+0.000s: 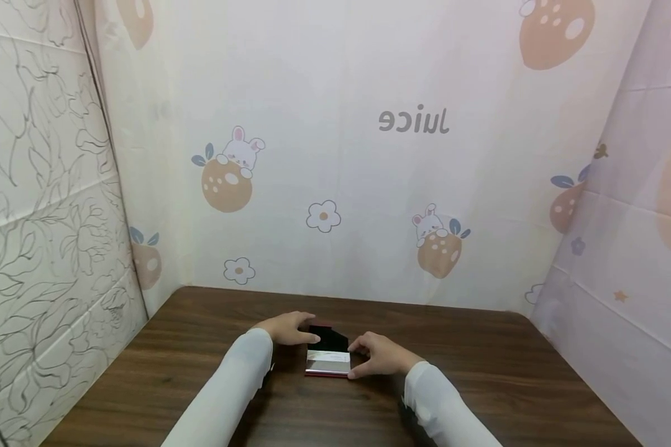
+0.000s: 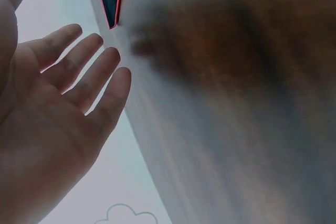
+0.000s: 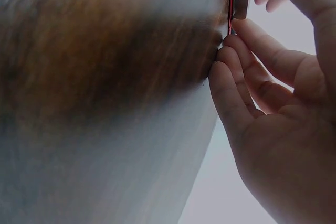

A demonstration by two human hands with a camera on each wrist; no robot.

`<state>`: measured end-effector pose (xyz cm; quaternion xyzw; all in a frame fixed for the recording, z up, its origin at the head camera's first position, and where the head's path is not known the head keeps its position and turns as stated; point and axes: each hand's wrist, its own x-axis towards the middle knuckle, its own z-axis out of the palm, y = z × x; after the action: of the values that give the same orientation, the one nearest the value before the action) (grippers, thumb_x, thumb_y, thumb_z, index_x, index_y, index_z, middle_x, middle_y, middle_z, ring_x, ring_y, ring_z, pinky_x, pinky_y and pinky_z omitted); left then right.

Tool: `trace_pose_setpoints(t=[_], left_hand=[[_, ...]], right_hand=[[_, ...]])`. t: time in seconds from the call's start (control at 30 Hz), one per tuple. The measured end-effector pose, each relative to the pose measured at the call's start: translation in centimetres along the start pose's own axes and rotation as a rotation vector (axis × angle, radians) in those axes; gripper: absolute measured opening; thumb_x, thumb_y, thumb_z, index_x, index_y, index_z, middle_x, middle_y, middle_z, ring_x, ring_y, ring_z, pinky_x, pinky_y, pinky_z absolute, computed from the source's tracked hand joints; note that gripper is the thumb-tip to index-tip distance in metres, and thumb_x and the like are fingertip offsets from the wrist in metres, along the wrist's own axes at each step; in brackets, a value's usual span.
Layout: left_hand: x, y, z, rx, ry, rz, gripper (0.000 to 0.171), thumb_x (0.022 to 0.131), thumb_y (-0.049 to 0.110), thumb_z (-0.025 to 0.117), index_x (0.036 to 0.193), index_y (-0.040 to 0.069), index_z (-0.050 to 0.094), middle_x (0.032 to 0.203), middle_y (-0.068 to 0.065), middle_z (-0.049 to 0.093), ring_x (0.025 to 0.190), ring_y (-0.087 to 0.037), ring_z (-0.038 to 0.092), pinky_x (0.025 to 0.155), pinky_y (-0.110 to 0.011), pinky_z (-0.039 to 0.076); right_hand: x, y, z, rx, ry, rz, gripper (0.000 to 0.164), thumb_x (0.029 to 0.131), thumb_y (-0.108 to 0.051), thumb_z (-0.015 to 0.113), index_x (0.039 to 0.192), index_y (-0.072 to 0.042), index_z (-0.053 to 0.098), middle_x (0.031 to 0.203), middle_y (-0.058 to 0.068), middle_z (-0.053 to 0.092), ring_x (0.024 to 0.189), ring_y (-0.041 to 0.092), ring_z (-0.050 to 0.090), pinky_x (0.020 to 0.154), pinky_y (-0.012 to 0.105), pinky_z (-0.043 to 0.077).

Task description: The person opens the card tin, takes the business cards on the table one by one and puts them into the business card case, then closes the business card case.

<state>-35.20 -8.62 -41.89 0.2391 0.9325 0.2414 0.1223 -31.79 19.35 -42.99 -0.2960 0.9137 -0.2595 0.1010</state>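
A small red-edged card case (image 1: 328, 366) lies opened on the table, with a shiny silver panel and a white card-like strip in its near half. Its black flap (image 1: 331, 339) spreads behind, one edge slanting. My left hand (image 1: 287, 328) is at the flap's left side, thumb beside the black part; the left wrist view shows the fingers (image 2: 110, 93) spread and nearly straight. At the case's right end, my right hand (image 1: 383, 355) holds the near half between thumb and bent index finger. In the right wrist view its fingertips (image 3: 231, 51) meet the red edge.
The dark wooden table (image 1: 481, 385) runs back to a patterned white cloth wall (image 1: 324, 155). Similar cloths hang on the left (image 1: 45, 205) and right (image 1: 626, 248). Bare wood surrounds the case.
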Motion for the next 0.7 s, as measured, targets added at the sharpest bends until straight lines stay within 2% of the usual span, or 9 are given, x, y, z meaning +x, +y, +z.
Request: trace_pose_setpoints(t=[0.13,0.4,0.57,0.7], left_hand=[[0.8,0.3,-0.3,0.035,0.000,-0.061,0.065,0.097,0.048,0.061,0.149,0.011,0.048,0.150,-0.012,0.047,0.138,-0.033,0.042,0.109,-0.054,0.035],[1.5,0.2,-0.2,0.080,0.005,-0.099,0.050,0.097,0.038,0.065,0.140,0.014,0.059,0.140,-0.009,0.057,0.132,-0.031,0.050,0.106,-0.053,0.040],[1.7,0.3,-0.2,0.086,0.009,-0.090,0.046,0.097,0.037,0.065,0.137,0.014,0.063,0.137,-0.009,0.060,0.130,-0.031,0.052,0.105,-0.053,0.041],[2.0,0.0,-0.2,0.073,0.019,-0.045,0.044,0.097,0.035,0.064,0.135,0.013,0.064,0.135,-0.008,0.062,0.127,-0.029,0.054,0.104,-0.050,0.043]], right_hand=[[-0.1,-0.1,0.0,0.009,-0.002,0.004,0.048,0.080,-0.035,0.086,0.116,-0.009,0.067,0.110,0.003,0.058,0.103,0.022,0.058,0.092,0.047,0.050],[-0.1,-0.1,0.2,0.023,0.001,0.009,0.047,0.081,-0.034,0.085,0.116,-0.009,0.067,0.111,0.004,0.058,0.104,0.022,0.058,0.091,0.047,0.050],[-0.2,0.0,0.1,0.027,0.004,0.012,0.046,0.081,-0.034,0.086,0.116,-0.010,0.067,0.111,0.004,0.058,0.104,0.022,0.057,0.091,0.046,0.049],[-0.2,0.1,0.1,0.026,0.007,0.013,0.046,0.081,-0.035,0.085,0.116,-0.011,0.067,0.110,0.003,0.058,0.103,0.021,0.057,0.091,0.045,0.050]])
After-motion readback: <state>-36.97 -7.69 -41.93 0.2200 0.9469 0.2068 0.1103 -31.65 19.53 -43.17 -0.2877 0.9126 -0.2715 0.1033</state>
